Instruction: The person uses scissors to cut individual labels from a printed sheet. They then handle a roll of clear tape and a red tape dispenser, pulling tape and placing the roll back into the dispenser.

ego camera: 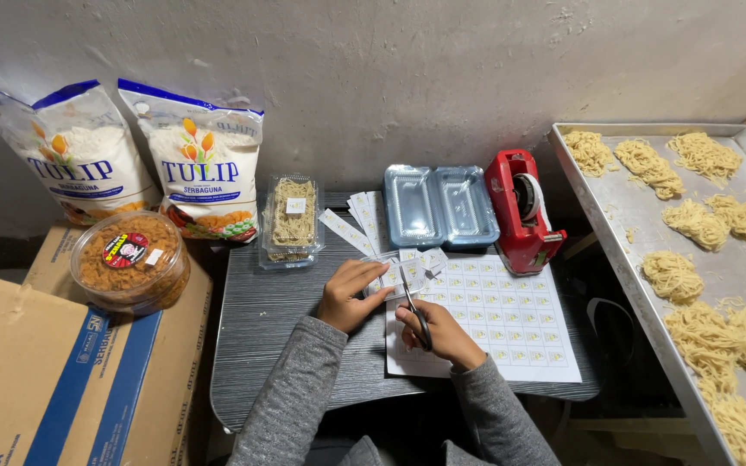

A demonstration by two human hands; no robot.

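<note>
Against the rough grey wall we note two white flour bags with blue tops (144, 164), standing side by side at the left, each with a printed flower motif. Below them, on a brown cardboard box (36, 371), sits a round clear tub (129, 261) of orange-brown crumbs with a red and black round sticker on its lid. On the dark wood-grain table (278, 345) we see a clear plastic clamshell (292, 222) holding pale noodles, with a small white label on top. Beside it lie cut label strips (357, 223), then an empty, open clear tray (439, 205) with two compartments, then a red tape dispenser (521, 211) with a roll of tape. At the right a metal tray (623, 259) holds loose nests of pale yellow noodles.

The label sheet (498, 324) lies flat on the table just in front of the person, white, printed with a grid of small squares with yellow marks; its upper left corner is cut away into loose pieces.

Both forearms, in grey knit sleeves, come up from the bottom edge. Our left hand (351, 296) lies knuckles up, fingers curled and pinching a small cut strip (390, 280) at the sheet's edge. Our right hand (438, 332) is wrapped around the handles of black scissors (414, 311), fingers closed through the loops, blades pointing away toward the strip and only slightly parted.
</note>
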